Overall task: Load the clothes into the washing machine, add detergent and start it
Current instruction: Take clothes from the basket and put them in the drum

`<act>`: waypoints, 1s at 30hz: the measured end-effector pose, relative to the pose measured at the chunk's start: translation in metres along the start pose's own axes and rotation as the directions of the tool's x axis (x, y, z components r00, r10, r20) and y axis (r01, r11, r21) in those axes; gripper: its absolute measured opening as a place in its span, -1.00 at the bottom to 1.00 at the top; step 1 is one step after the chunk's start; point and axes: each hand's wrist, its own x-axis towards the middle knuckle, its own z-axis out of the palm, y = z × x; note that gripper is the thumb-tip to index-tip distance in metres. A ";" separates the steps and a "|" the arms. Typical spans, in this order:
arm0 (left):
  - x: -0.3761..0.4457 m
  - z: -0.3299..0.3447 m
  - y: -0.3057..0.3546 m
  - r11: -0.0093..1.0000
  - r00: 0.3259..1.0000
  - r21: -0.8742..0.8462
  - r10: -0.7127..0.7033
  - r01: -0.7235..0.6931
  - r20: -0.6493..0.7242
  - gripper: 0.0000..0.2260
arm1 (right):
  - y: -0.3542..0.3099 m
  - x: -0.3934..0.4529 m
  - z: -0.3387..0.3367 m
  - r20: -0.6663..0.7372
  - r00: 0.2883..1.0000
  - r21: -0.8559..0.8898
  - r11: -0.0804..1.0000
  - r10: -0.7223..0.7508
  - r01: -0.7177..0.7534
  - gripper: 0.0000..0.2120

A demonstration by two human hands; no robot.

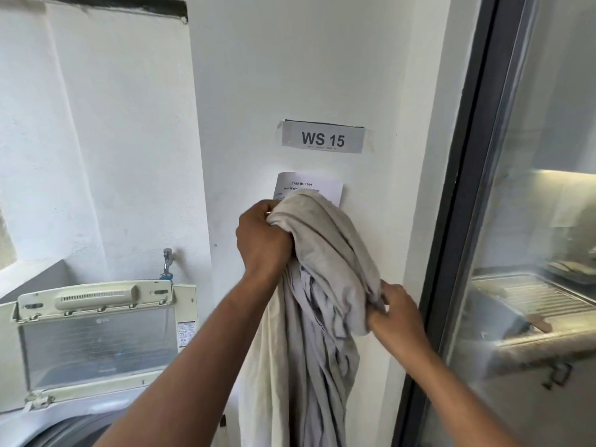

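Note:
A bundle of pale grey and beige clothes (pixel 317 304) hangs in front of the white wall pillar, reaching down past the frame's bottom edge. My left hand (pixel 263 240) grips the bundle's top at chest height. Lower and to the right, my right hand (pixel 392 312) pinches a fold of the same cloth. The top-loading washing machine (pixel 64 424) stands at the lower left with its lid (pixel 96 337) raised upright; only a curved part of its drum rim shows. No detergent is in view.
A water tap (pixel 167 261) juts from the wall behind the machine. A "WS 15" label (pixel 323 138) and a printed sheet (pixel 309 187) are stuck to the pillar. A dark-framed glass door (pixel 458 221) fills the right side.

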 end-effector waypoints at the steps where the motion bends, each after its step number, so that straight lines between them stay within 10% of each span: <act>1: 0.000 0.000 0.004 1.000 1.000 0.008 0.005 -0.005 0.005 -0.75 | -0.003 -0.004 0.004 0.014 0.999 -0.043 0.999 -0.031 0.031 -0.62; 5: -0.002 -0.001 0.021 0.997 0.999 0.071 0.041 -0.042 0.024 -0.67 | -0.045 -0.027 0.000 -0.045 0.979 0.279 0.938 -0.199 0.204 -0.11; 10: -0.006 0.016 0.047 0.986 0.985 0.050 0.154 -0.158 0.077 -0.78 | -0.073 -0.043 0.042 0.105 0.972 0.095 0.975 -0.211 0.201 0.34; 17: -0.027 0.024 0.047 0.941 0.900 -0.076 0.337 -0.329 0.276 -0.58 | -0.072 -0.012 0.067 -0.249 0.956 0.170 0.965 -0.155 0.200 -0.67; 23: -0.051 -0.016 -0.033 0.929 0.859 0.007 0.338 -0.369 0.384 -0.17 | -0.087 0.024 0.043 -0.234 0.944 0.656 0.755 0.232 -0.023 -0.53; 27: -0.095 -0.028 -0.093 0.961 0.910 0.225 0.057 -0.163 0.412 0.32 | -0.110 0.041 0.022 -0.132 0.927 0.896 0.442 0.352 -0.040 -0.68; 30: -0.106 -0.021 -0.098 0.972 0.938 0.232 -0.102 0.024 0.331 0.29 | -0.121 0.048 0.015 -0.007 0.925 0.955 0.278 0.379 -0.107 -0.68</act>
